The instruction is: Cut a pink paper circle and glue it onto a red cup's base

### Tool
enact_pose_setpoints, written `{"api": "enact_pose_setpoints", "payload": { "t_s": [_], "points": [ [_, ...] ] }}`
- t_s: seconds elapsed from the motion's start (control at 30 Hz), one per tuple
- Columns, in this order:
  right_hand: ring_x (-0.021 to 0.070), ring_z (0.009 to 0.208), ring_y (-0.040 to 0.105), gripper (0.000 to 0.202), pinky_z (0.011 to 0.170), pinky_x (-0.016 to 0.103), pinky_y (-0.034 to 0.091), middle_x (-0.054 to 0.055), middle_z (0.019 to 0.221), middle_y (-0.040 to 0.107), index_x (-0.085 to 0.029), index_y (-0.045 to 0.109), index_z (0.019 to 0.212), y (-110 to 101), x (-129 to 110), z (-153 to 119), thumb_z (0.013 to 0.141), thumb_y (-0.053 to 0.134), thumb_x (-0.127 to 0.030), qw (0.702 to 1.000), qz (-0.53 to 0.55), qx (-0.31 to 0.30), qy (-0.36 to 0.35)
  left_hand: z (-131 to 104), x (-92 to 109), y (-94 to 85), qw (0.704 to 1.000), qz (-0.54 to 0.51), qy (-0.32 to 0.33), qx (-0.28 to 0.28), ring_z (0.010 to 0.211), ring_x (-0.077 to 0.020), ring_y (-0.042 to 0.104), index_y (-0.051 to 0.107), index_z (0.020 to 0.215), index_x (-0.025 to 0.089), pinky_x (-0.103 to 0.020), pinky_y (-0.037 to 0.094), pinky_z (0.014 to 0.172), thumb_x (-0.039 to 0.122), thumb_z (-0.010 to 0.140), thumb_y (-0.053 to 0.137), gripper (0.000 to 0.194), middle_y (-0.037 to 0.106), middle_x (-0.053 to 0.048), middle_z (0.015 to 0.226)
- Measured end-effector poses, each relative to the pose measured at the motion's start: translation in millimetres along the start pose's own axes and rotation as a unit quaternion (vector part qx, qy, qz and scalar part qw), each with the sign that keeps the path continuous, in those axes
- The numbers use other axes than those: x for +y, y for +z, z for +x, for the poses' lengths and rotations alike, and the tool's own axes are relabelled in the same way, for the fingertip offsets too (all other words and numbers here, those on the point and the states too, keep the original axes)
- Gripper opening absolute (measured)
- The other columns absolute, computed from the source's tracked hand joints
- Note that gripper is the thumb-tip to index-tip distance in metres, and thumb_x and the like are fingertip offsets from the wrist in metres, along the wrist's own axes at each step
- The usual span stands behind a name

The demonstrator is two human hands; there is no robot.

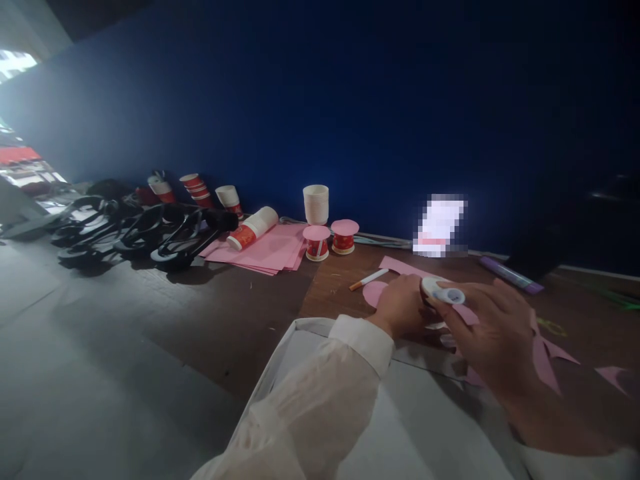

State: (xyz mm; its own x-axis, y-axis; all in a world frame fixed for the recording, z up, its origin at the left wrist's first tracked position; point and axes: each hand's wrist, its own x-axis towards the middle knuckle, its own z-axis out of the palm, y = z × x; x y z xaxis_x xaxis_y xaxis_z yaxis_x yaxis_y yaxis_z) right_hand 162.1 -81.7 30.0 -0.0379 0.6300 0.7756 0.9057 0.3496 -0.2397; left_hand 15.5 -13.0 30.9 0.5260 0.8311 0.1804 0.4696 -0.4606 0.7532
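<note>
My right hand (495, 333) is closed around a small white plastic object with a rounded body and a pale round end (443, 291); its exact kind does not show. My left hand (403, 307) is right beside it, fingers curled and mostly hidden behind the hand's back, so what they hold cannot be made out. A pink paper disc (374, 293) lies by my left hand, and a white stick with a brown end (369, 279) rests just beyond. Under and around my right hand are cut pink paper scraps (545, 363).
Two short red cups topped with pink discs (317, 233) stand ahead, before a white cup (316, 203). Leftward are a pink paper stack (277, 250), a lying cup (253, 228) and black strapped devices (187, 237). A purple marker (510, 275) and a blurred bright screen (440, 225) sit to the right.
</note>
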Motion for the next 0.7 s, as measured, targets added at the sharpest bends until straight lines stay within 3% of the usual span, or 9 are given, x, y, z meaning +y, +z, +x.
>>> {"api": "enact_pose_setpoints", "payload": {
  "t_s": [0.1,0.27,0.4,0.53,0.7],
  "points": [
    [0.0287,0.101,0.070,0.024,0.108,0.054,0.044,0.007,0.102,0.078,-0.027,0.075,0.100,4,-1,1,0.094,0.064,-0.047,0.999,0.033,0.006,0.035,0,1,2.5,0.999,0.041,0.029,0.001,0.089,-0.0289,0.067,0.067,0.080,0.019,-0.038,0.051,0.083,0.039,0.076,0.076,0.022,0.072,-0.013,0.090],
    [0.0278,0.096,0.069,0.030,0.101,0.049,0.048,0.008,0.096,0.077,-0.022,0.076,0.096,7,-3,3,0.091,0.066,-0.050,0.996,0.073,0.013,0.050,1,0,9.2,0.997,0.071,0.017,0.014,0.103,-0.0316,0.066,0.069,0.093,0.017,-0.038,0.052,0.090,0.039,0.072,0.083,0.033,0.071,-0.015,0.103],
    [0.0291,0.102,0.071,0.036,0.096,0.043,0.050,0.007,0.107,0.078,-0.024,0.078,0.105,3,-5,5,0.088,0.067,-0.054,0.979,0.092,0.025,0.179,1,3,9.7,0.998,0.066,-0.014,0.018,0.099,-0.0311,0.067,0.069,0.098,0.018,-0.039,0.054,0.086,0.049,0.071,0.082,0.043,0.072,-0.014,0.104],
    [0.0336,0.105,0.071,0.043,0.093,0.046,0.050,0.008,0.108,0.080,-0.025,0.081,0.105,-6,-3,6,0.083,0.065,-0.058,0.945,0.086,0.063,0.310,-2,6,9.2,0.998,0.059,-0.032,0.020,0.094,-0.0291,0.069,0.070,0.096,0.021,-0.038,0.055,0.081,0.059,0.070,0.080,0.047,0.074,-0.010,0.102],
    [0.0336,0.096,0.071,0.050,0.085,0.045,0.051,0.010,0.099,0.079,-0.022,0.081,0.100,-11,-6,5,0.080,0.062,-0.063,0.948,0.081,0.048,0.303,-2,0,13.6,0.998,0.044,-0.009,0.041,0.098,-0.0291,0.068,0.071,0.100,0.021,-0.038,0.055,0.083,0.060,0.072,0.079,0.048,0.075,-0.010,0.105]
  ]
}}
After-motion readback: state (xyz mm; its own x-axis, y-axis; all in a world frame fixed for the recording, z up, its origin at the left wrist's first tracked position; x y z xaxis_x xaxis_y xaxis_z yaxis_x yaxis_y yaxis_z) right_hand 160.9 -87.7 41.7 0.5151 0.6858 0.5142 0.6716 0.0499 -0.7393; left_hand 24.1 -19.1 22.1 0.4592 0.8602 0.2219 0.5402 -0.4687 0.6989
